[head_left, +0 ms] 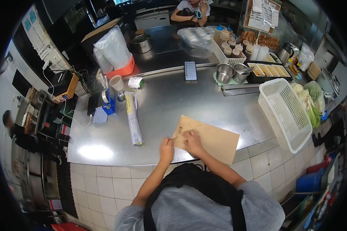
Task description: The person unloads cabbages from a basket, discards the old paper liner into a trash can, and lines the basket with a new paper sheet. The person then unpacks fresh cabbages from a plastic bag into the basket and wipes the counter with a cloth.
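A flat piece of brown paper (216,138), a folded bag or a sheet, I cannot tell which, lies at a slant on the steel table and reaches over its front edge. My left hand (167,149) is closed at the paper's left edge and appears to pinch it. On the paper, near its left end, rests my right hand (193,142), fingers bent and apart with the tips down. A small dark mark shows on the paper beside those fingers. Left of my hands lies a long white bundle with a yellow label (133,119).
The steel table (162,100) carries a phone (190,72), metal pots (225,73), a sauce bottle basket (231,58) and a blue tape dispenser (108,103). A white perforated crate (285,115) overhangs the right edge. Other people are at the back (191,11) and far left (25,136).
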Demonstrator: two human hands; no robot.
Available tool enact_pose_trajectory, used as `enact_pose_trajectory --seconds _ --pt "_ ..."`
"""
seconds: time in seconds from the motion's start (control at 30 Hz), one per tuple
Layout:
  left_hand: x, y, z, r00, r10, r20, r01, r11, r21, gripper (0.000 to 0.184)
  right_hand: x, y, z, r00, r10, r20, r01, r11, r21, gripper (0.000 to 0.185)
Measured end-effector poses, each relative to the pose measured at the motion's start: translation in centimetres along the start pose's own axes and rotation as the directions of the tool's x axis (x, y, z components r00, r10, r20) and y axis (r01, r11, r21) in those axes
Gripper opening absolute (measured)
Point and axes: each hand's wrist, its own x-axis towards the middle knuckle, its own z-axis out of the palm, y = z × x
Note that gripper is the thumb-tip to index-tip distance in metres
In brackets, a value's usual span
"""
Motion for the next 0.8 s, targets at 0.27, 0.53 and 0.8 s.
enact_pose_trajectory --seconds 0.27,0.53,0.8 --pt "0.4 0.0 0.4 0.941 -0.335 -0.035 0.328 0.934 -0.142 0.019 0.0 -0.1 -0.4 0.997 -0.064 0.05 0.068 0.995 -0.077 0.034" --pt "0.2 -2.6 0.6 0.875 -0.44 0.202 0.474 0.862 -0.177 0.021 0.2 1.0 0.6 0.994 -0.101 0.05 0.107 0.985 -0.132 0.034" --pt "6.7 -0.7 0.8 0.842 -0.509 0.177 0.505 0.86 0.071 0.028 0.5 -0.3 -0.3 0.995 -0.036 0.09 0.041 0.998 -0.056 0.033"
